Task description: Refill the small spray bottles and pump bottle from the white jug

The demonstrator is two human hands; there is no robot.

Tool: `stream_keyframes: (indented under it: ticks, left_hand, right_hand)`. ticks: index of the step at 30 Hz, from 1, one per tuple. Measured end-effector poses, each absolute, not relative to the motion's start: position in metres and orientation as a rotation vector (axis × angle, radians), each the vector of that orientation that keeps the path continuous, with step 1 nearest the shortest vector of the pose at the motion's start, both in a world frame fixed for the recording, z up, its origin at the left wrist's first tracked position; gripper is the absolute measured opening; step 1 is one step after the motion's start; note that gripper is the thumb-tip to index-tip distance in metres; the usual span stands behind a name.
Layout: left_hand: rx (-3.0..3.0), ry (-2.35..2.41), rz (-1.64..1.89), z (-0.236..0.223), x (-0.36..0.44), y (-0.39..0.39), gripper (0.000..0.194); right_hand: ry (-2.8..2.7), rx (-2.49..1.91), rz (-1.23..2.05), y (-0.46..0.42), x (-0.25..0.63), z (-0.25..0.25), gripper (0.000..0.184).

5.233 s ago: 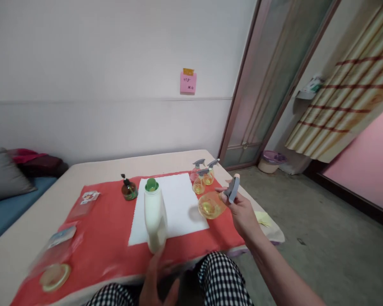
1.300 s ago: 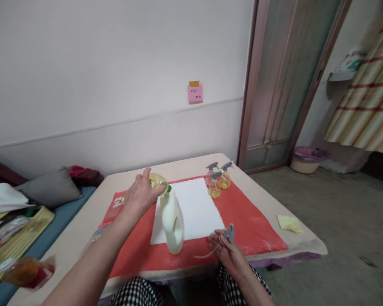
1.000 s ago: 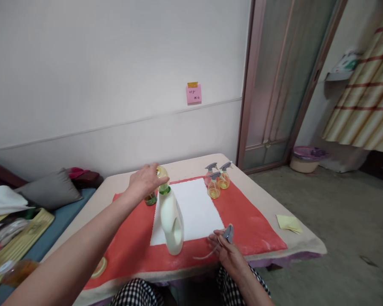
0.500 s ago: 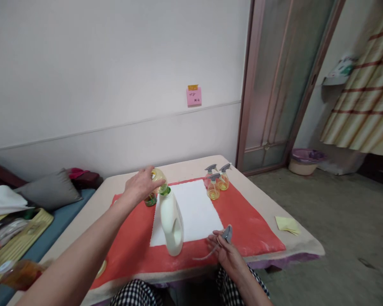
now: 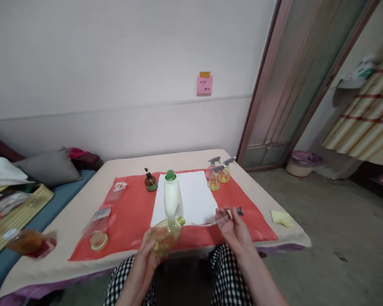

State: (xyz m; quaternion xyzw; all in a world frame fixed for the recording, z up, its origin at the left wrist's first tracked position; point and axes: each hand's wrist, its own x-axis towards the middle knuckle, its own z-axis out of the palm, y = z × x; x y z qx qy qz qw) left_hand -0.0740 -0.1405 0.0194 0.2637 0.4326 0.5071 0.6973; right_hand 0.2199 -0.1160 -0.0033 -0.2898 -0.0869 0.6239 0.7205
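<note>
My left hand (image 5: 147, 261) is closed around a small clear yellow bottle (image 5: 166, 231) with no top, held tilted over the table's near edge. My right hand (image 5: 233, 224) pinches a grey spray head (image 5: 237, 211) whose thin clear tube (image 5: 207, 223) points left toward the bottle's open neck. A tall white jug with a green cap (image 5: 172, 195) stands just behind the bottle on a white sheet (image 5: 194, 199), which lies on a red mat (image 5: 134, 212).
Three small spray bottles (image 5: 218, 176) stand at the mat's far right. A small green pump bottle (image 5: 150, 182) sits beside the jug. Plastic packets (image 5: 98, 221) lie at the mat's left; a yellow pad (image 5: 281, 217) lies at the table's right. A cushioned bench (image 5: 35, 187) runs along the left.
My left hand has come back from the jug's top with the yellow bottle, down to the table's near edge. My right hand lifted the spray head slightly, its tube now aimed at the bottle.
</note>
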Motion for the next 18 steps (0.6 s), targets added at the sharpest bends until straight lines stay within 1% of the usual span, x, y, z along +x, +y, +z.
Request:
stream_keyframes:
  ticks: [3,6,10,18]
  left_hand:
    - [0.570,0.986,1.082,0.013,-0.070,-0.154,0.056]
    - [0.584,0.942,1.066,0.017,-0.072,-0.156,0.056]
    - [0.627,0.873,1.057,0.025,-0.076,-0.156,0.050]
    - [0.666,0.764,1.016,0.033,-0.067,-0.164,0.051]
  right_hand:
    - [-0.175,-0.622,1.374,-0.122,0.214,0.029,0.031]
    - [-0.172,-0.633,1.402,-0.128,0.204,0.049,0.033]
    - [-0.192,-0.678,1.438,-0.133,0.191,0.055,0.035]
    - [-0.428,-0.668,1.421,-0.147,0.148,0.060,0.032]
